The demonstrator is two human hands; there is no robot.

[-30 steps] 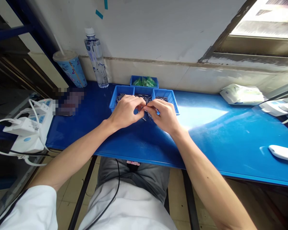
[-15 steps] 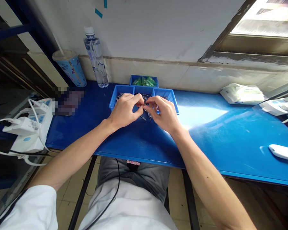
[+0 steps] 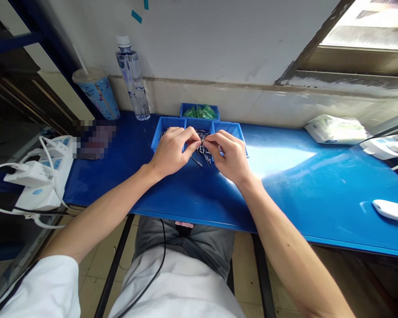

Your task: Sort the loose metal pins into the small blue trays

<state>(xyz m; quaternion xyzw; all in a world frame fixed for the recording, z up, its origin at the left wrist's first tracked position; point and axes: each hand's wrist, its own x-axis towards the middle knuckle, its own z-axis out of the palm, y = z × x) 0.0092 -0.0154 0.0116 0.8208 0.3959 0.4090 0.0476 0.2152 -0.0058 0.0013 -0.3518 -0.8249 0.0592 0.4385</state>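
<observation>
Dozens of slender metal pins [image 3: 203, 148] lie heaped in three blue plastic bins [image 3: 157, 137] set side by side near the rear edge of the bench [image 3: 301, 198]. One loose pin [image 3: 196, 161] rests on the bench just in front of the bins. Each pin appears dark, thin and straight; fine detail is too small to tell. Handling: expect a light, stiff part that may slip or roll; take hold by the shaft between the fingertip pads. The left hand [image 3: 170, 152] and right hand [image 3: 225, 157] meet above the heap, each grip drawn into a narrow pinch. The fingers hide whether either grip is closed on a pin. A fourth blue bin [image 3: 199, 105] holding green parts [image 3: 199, 112] stands behind, against the wall.
</observation>
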